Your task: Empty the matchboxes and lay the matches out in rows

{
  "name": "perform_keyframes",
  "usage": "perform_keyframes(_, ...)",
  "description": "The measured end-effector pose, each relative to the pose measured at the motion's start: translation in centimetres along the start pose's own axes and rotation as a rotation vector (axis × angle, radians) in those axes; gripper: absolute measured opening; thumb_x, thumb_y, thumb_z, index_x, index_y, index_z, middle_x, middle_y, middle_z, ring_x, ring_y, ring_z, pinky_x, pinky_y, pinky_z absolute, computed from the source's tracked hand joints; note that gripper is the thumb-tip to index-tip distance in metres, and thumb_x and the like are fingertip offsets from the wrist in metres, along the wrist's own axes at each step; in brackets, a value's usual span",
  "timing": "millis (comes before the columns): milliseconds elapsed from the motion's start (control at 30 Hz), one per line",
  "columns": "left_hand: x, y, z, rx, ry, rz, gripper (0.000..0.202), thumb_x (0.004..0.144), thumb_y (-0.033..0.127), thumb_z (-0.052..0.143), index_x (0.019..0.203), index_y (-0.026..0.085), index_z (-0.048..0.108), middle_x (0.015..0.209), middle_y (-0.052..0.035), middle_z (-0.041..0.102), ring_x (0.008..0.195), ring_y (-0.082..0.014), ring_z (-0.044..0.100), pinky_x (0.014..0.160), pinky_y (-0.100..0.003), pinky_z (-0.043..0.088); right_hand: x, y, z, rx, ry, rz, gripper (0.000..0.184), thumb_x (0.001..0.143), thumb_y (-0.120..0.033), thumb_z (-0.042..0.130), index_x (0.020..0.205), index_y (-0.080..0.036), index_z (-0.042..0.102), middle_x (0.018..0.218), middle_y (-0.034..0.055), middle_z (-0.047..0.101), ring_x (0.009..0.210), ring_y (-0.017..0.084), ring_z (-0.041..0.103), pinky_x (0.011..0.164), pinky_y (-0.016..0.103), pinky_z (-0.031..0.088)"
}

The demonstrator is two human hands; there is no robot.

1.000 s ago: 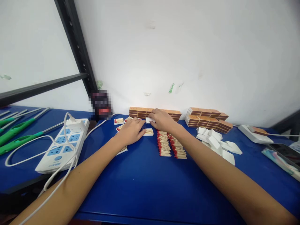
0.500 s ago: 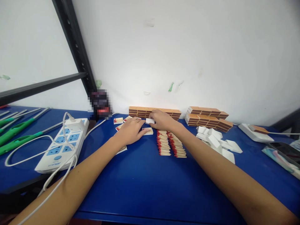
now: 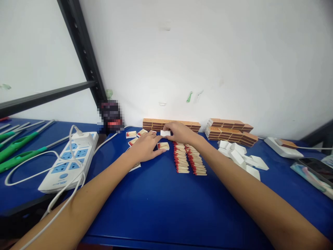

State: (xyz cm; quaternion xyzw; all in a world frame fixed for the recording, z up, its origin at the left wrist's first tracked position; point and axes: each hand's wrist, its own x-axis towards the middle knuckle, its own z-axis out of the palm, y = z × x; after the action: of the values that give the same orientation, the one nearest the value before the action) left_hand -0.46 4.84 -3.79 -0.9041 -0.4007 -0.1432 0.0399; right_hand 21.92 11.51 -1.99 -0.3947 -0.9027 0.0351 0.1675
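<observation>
Power strip [image 3: 68, 163] lies near the left edge of the blue table [image 3: 161, 208]. A bit farther off, near the middle, matches [image 3: 181, 158] lie side by side in two piles, with their red heads to the left. To their right, toward the table's right edge, is a heap of trays [image 3: 237, 157].

Next comes the left hand [image 3: 147, 147]. It is palm down, and its thumb is spread apart from its fingers. The match tray [image 3: 163, 146] sits just by that thumb. I cannot tell if they touch. Other match trays [image 3: 131, 134] show past this hand.

Just past the match tray is the white tray [image 3: 165, 133]. The right hand [image 3: 180, 133] pinches it, thumb on the near side and finger on the far side. So it lies at the left end of the right hand, and its long way runs left to right. The right hand is nearer to it, but the left fingertips are just beside it.

Farthest off, by the table's back edge, is a row of boxes [image 3: 171, 124]. More boxes [image 3: 229, 133] are stacked toward the back right corner.
</observation>
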Motion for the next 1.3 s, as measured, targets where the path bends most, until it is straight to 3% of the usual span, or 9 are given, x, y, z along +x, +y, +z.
perform_keyframes(100,0.0,0.1,-0.1,-0.008,-0.005,0.010,0.054,0.102,0.053,0.059,0.138,0.013,0.065,0.118,-0.0181,0.072,0.119,-0.0358,0.062,0.099,-0.049,0.051,0.1,-0.1,-0.8,0.027,0.031,-0.001,0.025,0.087,-0.023,0.077,0.109,-0.015,0.070,0.108,0.0104,0.075,0.089,0.023,0.066,0.073,0.032,0.046)
perform_keyframes(200,0.0,0.2,-0.1,-0.035,-0.008,0.042,0.046,0.103,0.053,0.058,0.121,0.013,0.072,0.108,-0.0152,0.072,0.117,-0.0343,0.061,0.099,-0.047,0.051,0.1,-0.4,-1.7,0.010,0.082,-0.005,0.026,0.088,-0.024,0.076,0.111,-0.016,0.069,0.108,0.0104,0.074,0.088,0.023,0.065,0.074,0.033,0.045)
perform_keyframes(333,-0.1,0.2,0.6,-0.046,0.035,0.073,0.051,0.103,0.059,0.055,0.120,0.015,0.074,0.119,-0.0163,0.069,0.121,-0.0341,0.057,0.105,-0.050,0.049,-0.1,-0.8,-3.0,-0.022,0.116,0.005,0.030,0.087,-0.027,0.074,0.115,-0.016,0.069,0.113,0.0119,0.072,0.091,0.024,0.065,0.079,0.035,0.046)
perform_keyframes(500,-0.1,0.1,1.4,-0.046,0.068,0.032,0.064,0.102,0.067,0.051,0.134,0.015,0.071,0.152,-0.0221,0.054,0.147,-0.0413,0.041,0.121,-0.063,0.036,-0.6,-0.7,-4.4,-0.021,0.024,0.068,0.023,0.084,-0.028,0.072,0.104,-0.016,0.072,0.104,0.0104,0.072,0.088,0.023,0.064,0.077,0.033,0.047)
perform_keyframes(600,0.0,0.1,1.5,-0.044,0.040,0.016,0.066,0.104,0.066,0.048,0.142,0.016,0.066,0.160,-0.0215,0.048,0.153,-0.0417,0.034,0.123,-0.066,0.032,-0.7,-0.4,-4.8,-0.012,0.009,0.092,0.025,0.082,-0.029,0.073,0.104,-0.015,0.073,0.105,0.0102,0.072,0.086,0.022,0.063,0.076,0.032,0.047)
perform_keyframes(833,0.0,0.2,1.5,-0.069,0.074,0.054,0.061,0.102,0.067,0.051,0.134,0.018,0.069,0.153,-0.0192,0.054,0.151,-0.0394,0.037,0.124,-0.062,0.033,-1.0,-1.2,-5.0,0.053,-0.166,0.138,0.016,0.078,-0.034,0.070,0.082,-0.018,0.069,0.075,0.0026,0.063,0.067,0.017,0.051,0.059,0.032,0.035)
perform_keyframes(1167,0.0,0.3,1.6,-0.059,0.028,0.030,0.061,0.104,0.063,0.050,0.139,0.016,0.067,0.156,-0.0221,0.051,0.152,-0.0426,0.036,0.123,-0.067,0.033,-1.1,-1.4,-5.0,0.076,-0.250,0.199,0.019,0.077,-0.038,0.069,0.082,-0.019,0.069,0.080,0.0047,0.067,0.067,0.018,0.054,0.057,0.032,0.034)
perform_keyframes(1300,0.1,0.3,1.4,-0.061,0.051,0.052,0.056,0.102,0.062,0.056,0.129,0.015,0.070,0.153,-0.0217,0.054,0.151,-0.0411,0.038,0.123,-0.063,0.035,-1.2,-1.5,-5.0,0.099,-0.299,0.192,0.020,0.077,-0.040,0.069,0.081,-0.020,0.069,0.080,0.0045,0.068,0.068,0.018,0.055,0.057,0.033,0.035)
